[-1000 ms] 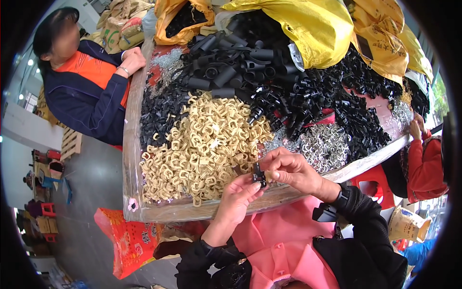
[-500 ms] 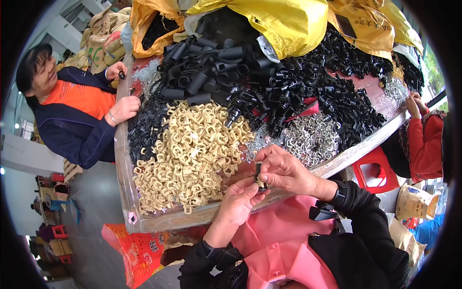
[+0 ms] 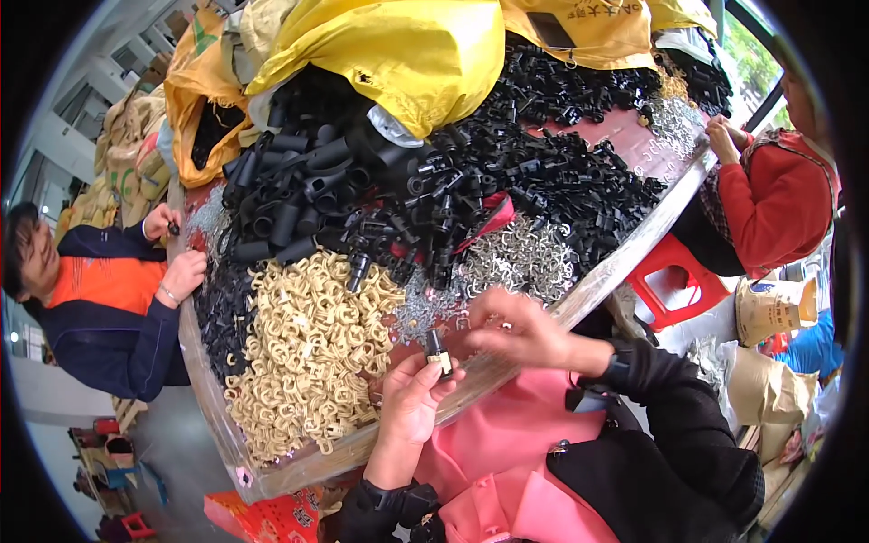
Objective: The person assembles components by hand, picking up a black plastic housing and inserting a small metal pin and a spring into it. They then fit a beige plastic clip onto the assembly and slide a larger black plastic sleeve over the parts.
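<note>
A heap of cream, ridged plastic clips lies leftmost. The left hand pinches upright a small black plastic tube with a cream tip; the right hand (blurred, grip unreadable) hovers by glinting metal clips.

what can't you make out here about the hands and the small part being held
- Right hand, head view: motion-blurred, so whether its fingers pinch anything from the metal clips cannot be told.
- Small black part in the left hand: too small to tell its shape; its lower end is hidden by the fingers.
- Table: its surface is mostly buried under piled parts and yellow bags.
</note>
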Demonstrator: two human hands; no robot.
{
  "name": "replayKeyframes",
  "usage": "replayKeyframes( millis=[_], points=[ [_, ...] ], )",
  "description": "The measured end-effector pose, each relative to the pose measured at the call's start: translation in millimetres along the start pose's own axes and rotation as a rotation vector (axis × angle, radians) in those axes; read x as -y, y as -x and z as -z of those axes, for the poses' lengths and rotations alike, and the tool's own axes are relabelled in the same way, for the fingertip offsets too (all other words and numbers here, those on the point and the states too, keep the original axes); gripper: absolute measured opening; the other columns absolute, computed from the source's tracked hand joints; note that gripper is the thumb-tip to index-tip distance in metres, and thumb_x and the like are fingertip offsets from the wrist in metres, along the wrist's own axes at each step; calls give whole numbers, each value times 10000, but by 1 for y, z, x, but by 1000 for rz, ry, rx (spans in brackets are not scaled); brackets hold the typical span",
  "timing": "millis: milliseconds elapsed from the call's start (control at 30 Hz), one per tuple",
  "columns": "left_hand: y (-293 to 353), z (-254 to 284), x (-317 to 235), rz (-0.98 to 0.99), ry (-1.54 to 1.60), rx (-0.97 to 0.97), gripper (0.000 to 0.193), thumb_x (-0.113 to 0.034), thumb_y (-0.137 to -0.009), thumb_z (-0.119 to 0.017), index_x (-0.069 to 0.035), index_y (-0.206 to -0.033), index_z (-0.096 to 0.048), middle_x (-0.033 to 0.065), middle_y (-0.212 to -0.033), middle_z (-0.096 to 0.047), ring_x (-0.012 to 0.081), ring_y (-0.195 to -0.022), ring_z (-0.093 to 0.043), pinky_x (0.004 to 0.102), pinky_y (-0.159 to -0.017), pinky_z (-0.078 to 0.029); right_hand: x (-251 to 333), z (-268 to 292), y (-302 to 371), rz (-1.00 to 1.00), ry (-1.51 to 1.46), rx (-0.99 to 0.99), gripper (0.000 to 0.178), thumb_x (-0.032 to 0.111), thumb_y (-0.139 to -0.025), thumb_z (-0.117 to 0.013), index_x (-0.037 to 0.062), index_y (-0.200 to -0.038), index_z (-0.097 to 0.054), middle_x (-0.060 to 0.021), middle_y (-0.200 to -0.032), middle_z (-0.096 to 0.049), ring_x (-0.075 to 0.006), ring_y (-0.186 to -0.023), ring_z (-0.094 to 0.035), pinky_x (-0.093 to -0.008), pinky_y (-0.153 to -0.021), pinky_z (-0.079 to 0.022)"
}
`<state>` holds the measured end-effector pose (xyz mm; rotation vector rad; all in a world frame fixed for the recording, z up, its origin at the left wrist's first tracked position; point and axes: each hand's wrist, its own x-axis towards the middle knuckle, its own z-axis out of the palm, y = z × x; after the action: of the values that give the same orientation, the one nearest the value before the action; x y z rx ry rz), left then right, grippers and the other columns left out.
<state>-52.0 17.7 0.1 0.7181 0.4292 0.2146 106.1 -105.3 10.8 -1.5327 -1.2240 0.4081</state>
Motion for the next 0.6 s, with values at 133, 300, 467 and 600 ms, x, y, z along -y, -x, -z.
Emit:
replayKeyframes(
  millis=[133,300,467,600],
  points=[
    [5,2,-3,-29,-40,-37,167,-82,-780,-569,5,-922,-551,93,-839,-593,182,-704,-597,217,-605,-497,-35,74,9,200,1011,-230,201,47,-620,-588,68,-817,-554,-59,-829,-511,-229,-713,-486,-353,-636,-382],
    [-10,-5,4,7,-57,-41,163,-74,-789,-551,17,-923,-531,113,-836,-587,191,-713,-599,223,-596,-505,-73,103,21,18,1320,-85,163,56,-636,-529,69,-797,-552,-66,-793,-485,-229,-665,-460,-350,-637,-364],
    [-20,-16,8,44,-101,-66,182,-85,-775,-582,6,-928,-548,79,-829,-592,154,-703,-596,198,-599,-489,-74,102,22,62,1233,-146,95,53,-700,-537,49,-795,-535,-47,-773,-506,-183,-623,-482,-298,-587,-381],
    [-31,-31,12,39,-124,-9,180,-95,-776,-585,6,-920,-547,71,-835,-591,144,-724,-591,204,-617,-489,-42,78,28,-416,37,-371,29,65,-805,-499,40,-810,-513,-21,-727,-512,-111,-593,-503,-228,-575,-403]
  ],
)
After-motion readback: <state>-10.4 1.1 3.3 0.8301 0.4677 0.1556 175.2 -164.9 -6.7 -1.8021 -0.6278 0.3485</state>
